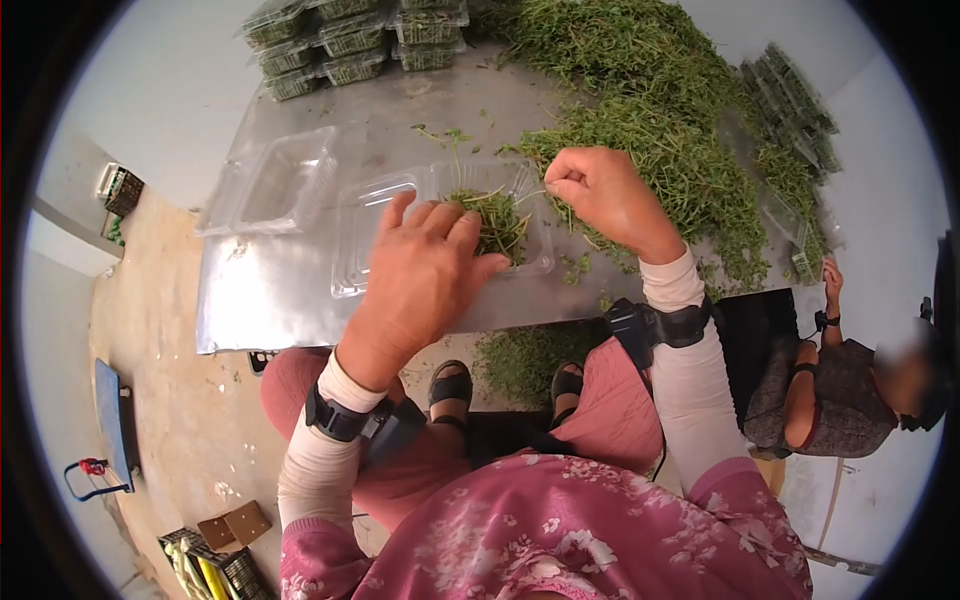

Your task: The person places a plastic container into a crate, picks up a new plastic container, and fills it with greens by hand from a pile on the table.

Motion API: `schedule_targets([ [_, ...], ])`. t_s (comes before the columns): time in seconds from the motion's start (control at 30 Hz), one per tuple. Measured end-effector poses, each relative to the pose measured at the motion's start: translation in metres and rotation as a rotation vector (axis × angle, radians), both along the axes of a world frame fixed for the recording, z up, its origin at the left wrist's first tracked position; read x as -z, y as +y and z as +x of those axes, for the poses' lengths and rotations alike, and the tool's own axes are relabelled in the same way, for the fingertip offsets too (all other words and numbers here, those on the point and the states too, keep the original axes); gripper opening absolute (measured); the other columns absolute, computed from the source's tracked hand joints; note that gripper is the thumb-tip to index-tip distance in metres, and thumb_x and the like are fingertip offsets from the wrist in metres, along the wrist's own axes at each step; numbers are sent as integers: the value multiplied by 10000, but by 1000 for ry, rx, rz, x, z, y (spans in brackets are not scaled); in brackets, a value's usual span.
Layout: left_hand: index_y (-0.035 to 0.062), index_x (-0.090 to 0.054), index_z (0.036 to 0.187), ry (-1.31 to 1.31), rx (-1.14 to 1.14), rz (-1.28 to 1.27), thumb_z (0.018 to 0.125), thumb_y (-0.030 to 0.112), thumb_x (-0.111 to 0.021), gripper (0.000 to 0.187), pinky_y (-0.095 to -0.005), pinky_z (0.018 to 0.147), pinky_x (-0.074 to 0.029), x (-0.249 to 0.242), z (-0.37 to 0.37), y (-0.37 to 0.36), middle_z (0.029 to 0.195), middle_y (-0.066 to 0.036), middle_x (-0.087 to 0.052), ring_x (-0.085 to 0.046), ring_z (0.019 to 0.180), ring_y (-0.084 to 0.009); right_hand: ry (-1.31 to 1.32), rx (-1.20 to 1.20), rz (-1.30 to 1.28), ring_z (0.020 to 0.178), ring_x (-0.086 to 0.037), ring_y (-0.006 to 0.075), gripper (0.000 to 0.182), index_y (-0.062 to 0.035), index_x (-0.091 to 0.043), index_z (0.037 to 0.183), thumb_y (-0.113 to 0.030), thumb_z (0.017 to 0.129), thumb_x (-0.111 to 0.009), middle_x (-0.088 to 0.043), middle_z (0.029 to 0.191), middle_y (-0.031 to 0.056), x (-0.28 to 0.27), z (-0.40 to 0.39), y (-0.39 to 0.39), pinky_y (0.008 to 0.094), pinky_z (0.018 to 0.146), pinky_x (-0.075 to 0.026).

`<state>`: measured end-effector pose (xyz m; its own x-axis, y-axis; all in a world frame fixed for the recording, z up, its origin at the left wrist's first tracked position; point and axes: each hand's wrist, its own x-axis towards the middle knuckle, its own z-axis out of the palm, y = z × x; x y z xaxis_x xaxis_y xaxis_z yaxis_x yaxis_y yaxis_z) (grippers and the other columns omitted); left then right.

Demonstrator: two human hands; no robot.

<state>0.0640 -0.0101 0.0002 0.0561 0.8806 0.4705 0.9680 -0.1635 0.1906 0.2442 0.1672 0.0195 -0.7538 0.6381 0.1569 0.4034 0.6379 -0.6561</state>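
A clear plastic clamshell box (348, 245) lies opened out on the metal table in front of me. Leafy green sprigs (503, 222) fill part of its right half. My left hand (418, 280) rests over the box's middle with its fingers spread, touching the greens' left side and gripping nothing visible. Just right of the box, my right hand (612, 200) is closed in a pinch on a thin pale stem (530, 195), which stretches from its fingertips toward the box. A few loose sprigs (455, 138) lie behind the box.
A large heap of greens (650, 110) covers the table's right side. Filled boxes (350, 40) are stacked at the back left, and more boxes (790, 105) stand at the right. An unfilled clear box (285, 185) sits at the left. A person (845, 390) is at the right.
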Motion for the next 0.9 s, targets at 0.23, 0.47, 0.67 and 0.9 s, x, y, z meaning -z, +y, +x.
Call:
schedule_targets([
  [0.23, 0, -627, 1182, 45, 74, -207, 871, 485, -665, 577, -570, 1134, -276, 13, 13, 2, 1196, -145, -637, -563, 1188, -307, 317, 48, -206, 593, -542, 53, 102, 10, -673, 931, -88, 924, -647, -646, 735, -1, -11, -2, 0, 246, 543, -454],
  [0.47, 1, -626, 1199, 96, -72, -65, 885, 583, -599, 662, -611, 1126, -235, 8, 11, 20, 1214, -176, -614, -486, 1267, -388, 415, 84, -188, 596, -554, 45, 111, 12, -674, 949, -95, 934, -652, -668, 778, -1, -14, -3, -2, 220, 542, -463],
  [0.67, 16, -659, 1168, 45, -1, -185, 895, 612, -566, 662, -625, 1133, -217, 14, 8, 29, 1191, -149, -640, -472, 1305, -385, 413, 115, -136, 623, -587, 56, 95, 3, -685, 936, -88, 923, -659, -685, 759, 11, -13, -5, -4, 231, 563, -481],
  [0.9, 35, -672, 1101, -24, 113, -169, 920, 433, -648, 438, -600, 1137, -238, 16, 6, 29, 1106, -96, -677, -559, 1210, -311, 327, 67, -70, 643, -583, 91, 90, 5, -678, 920, -81, 898, -670, -686, 747, 61, -4, -10, -7, 273, 610, -487],
])
